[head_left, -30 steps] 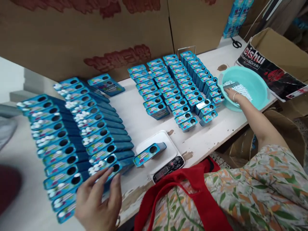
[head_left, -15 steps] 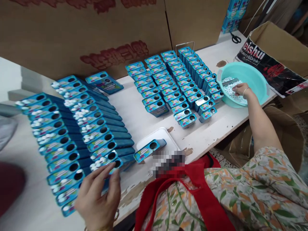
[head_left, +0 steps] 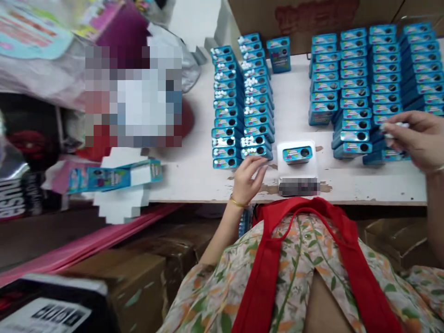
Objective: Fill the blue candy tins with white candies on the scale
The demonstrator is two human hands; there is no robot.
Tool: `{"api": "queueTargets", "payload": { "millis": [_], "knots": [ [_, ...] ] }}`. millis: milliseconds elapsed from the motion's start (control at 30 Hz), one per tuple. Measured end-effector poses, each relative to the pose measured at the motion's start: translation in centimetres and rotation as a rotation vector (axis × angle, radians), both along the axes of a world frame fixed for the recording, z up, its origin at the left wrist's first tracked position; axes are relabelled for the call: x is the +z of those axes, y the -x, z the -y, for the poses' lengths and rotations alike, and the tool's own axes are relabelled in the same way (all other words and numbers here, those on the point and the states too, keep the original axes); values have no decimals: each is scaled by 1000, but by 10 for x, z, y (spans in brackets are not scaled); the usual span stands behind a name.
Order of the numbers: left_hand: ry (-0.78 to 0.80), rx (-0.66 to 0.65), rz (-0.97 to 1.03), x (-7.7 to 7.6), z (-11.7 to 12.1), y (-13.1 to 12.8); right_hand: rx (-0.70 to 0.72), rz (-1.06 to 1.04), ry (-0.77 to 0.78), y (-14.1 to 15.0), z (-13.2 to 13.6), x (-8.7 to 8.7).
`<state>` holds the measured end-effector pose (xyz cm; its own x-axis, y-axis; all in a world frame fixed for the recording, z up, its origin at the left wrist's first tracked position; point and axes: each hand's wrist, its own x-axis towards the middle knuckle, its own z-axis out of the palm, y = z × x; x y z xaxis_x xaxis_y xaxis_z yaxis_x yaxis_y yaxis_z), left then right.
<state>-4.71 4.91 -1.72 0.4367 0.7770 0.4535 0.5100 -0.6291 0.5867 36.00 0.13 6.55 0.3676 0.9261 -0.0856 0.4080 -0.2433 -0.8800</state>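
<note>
Your right hand (head_left: 421,141), at the right edge, closes around small round white pellets (head_left: 390,137), fingertips drawn together, likely to stop them spilling. Your left hand (head_left: 247,179), at centre, hangs half-curled with nothing visibly gripped, beside pellet-topped blue rectangular tins (head_left: 257,121); contact is unclear. A blue round-holed tin (head_left: 294,153) sits on the white flat scale (head_left: 314,162) below centre, hole up, presumably for easy access. Unlike half a second ago, your right hand is away from the turquoise bowl, now out of view.

blue containers (head_left: 355,92) in rows, white table (head_left: 291,106)
we pinch white pellets (head_left: 390,140) in our right hand (head_left: 421,141) at the right-hand rows; our left hand (head_left: 247,178) is near the pellet-topped left rows; one container (head_left: 296,154) stands on a scale (head_left: 298,172).
</note>
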Motion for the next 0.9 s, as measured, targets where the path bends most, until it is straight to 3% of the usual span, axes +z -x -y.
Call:
{"api": "queueTargets", "payload": {
  "millis": [100, 233, 467, 733, 900],
  "knots": [
    [28, 4, 33, -4, 12, 5, 242, -55, 32, 74, -25, 1],
    [75, 21, 44, -10, 24, 14, 498, 125, 45, 118, -46, -12],
    [74, 23, 68, -17, 29, 19, 644, 503, 88, 133, -57, -22],
    [123, 24, 75, -19, 25, 19, 717, 619, 74, 133, -62, -28],
    [162, 37, 55, -20, 24, 19, 719, 585, 46, 136, -61, -19]
  ]
}}
